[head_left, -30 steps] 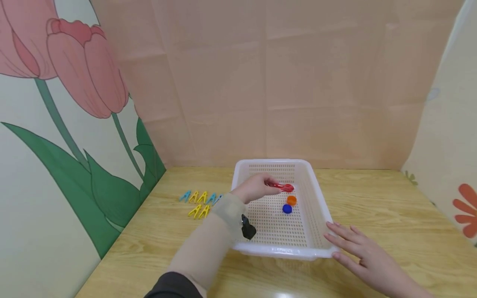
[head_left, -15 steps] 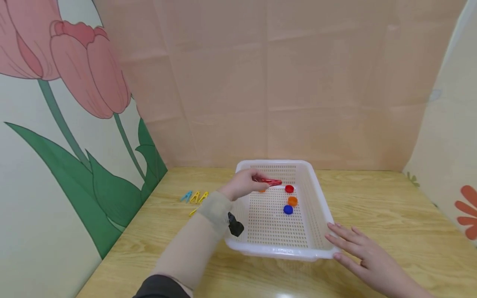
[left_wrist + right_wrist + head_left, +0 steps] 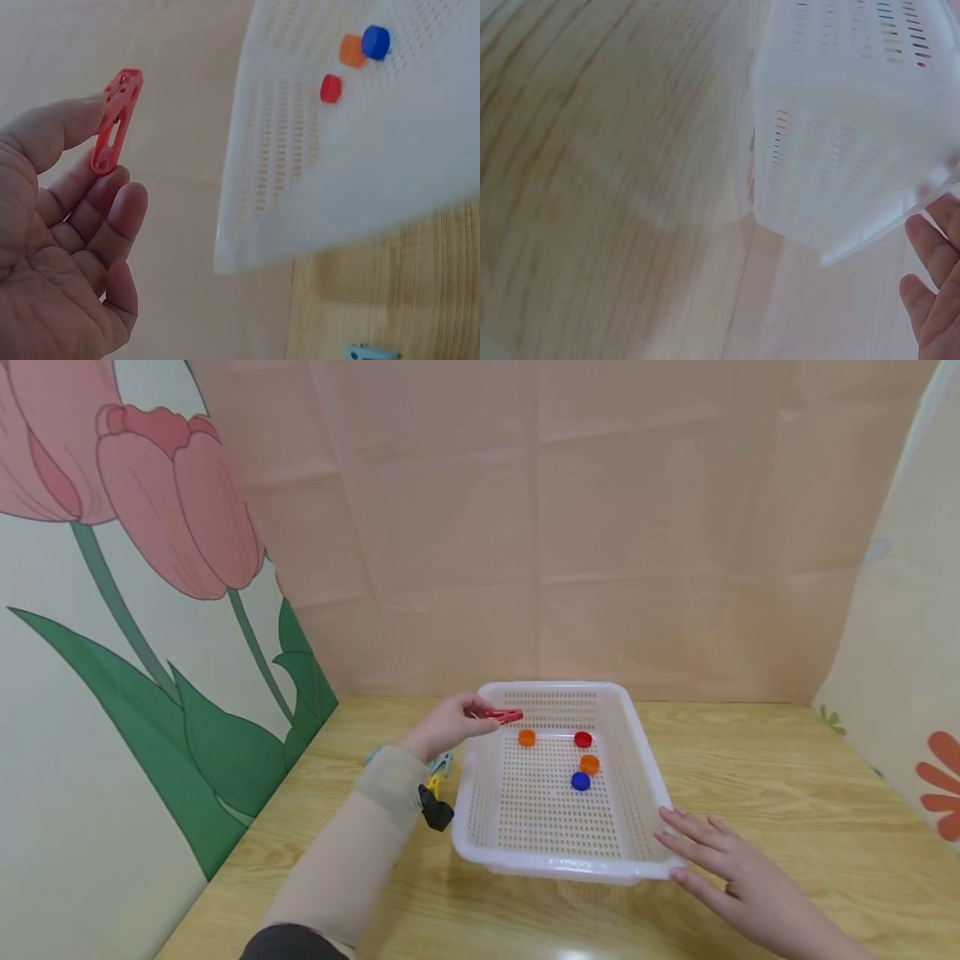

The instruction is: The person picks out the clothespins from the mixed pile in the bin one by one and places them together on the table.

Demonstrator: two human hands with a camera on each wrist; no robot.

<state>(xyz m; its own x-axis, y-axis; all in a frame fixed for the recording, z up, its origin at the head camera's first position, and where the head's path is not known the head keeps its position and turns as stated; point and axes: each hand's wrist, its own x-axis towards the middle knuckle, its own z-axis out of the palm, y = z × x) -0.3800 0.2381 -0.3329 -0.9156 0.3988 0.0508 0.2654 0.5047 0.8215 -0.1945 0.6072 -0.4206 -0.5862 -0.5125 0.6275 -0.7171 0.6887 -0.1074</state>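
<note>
My left hand [image 3: 446,725] pinches a red clothespin [image 3: 506,716] between thumb and fingers, above the left rim of a white perforated plastic basket [image 3: 562,865]. In the left wrist view the clothespin [image 3: 116,124] stands out from the fingertips. On the basket floor lie a red bottle cap [image 3: 582,740], a blue cap [image 3: 581,782], an orange cap [image 3: 589,765] and, further left, a second orange cap [image 3: 527,738]. My right hand [image 3: 738,872] touches the basket's front right corner with fingers extended.
Left of the basket, a light blue clothespin [image 3: 442,764] and a yellow one [image 3: 433,785] show on the wooden table [image 3: 787,768], partly hidden by my left forearm. A pinkish sheet [image 3: 570,527] hangs behind, and a wall with painted tulips [image 3: 180,510] stands left.
My left hand has moved left and slightly up with the red clothespin, from over the basket floor to its left rim. The left orange cap is now uncovered. The right hand stays put.
</note>
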